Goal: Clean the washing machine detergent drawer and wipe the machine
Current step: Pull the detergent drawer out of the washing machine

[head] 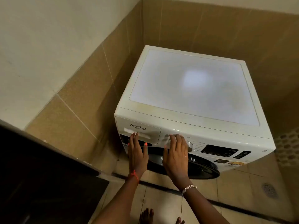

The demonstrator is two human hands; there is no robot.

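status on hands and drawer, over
Left hand open, fingertips on shut white plastic detergent drawer. Right hand open, flat beside round silver dial. Nothing blocking.

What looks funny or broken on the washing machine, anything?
Nothing looks broken or spilled. The washing machine has its detergent drawer closed flush. The only odd bit is a yellowish stain along the front edge of the top, which also looks hazy.
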